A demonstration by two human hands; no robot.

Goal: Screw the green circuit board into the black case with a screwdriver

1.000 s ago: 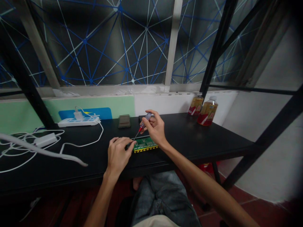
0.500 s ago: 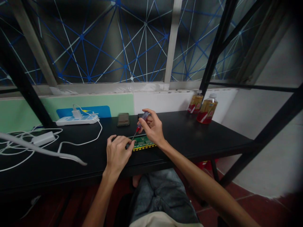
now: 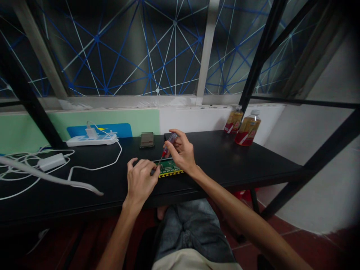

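A screwdriver (image 3: 170,141) with a clear purplish handle and red collar is gripped in my right hand (image 3: 182,153). Its thin shaft slants down and left to the left part of a green circuit board (image 3: 170,165), which lies on the black table and has yellow-and-black terminals along its near edge. My left hand (image 3: 141,178) is closed at the board's left end, thumb and forefinger meeting by the screwdriver's tip. Whether those fingers pinch a small part, the tip or the board's edge is hidden. My right hand covers the board's right end.
Behind the board lies a dark flat phone-like object (image 3: 147,140). A white power strip (image 3: 91,140) with a plugged-in charger stands at the back left, near tangled white cables and a white adapter (image 3: 51,161). Two drink bottles (image 3: 248,129) stand at the back right beside a black frame post.
Both hands hold nearly the same pose, with the screwdriver still on the board's left part. The whole view has shifted very slightly.
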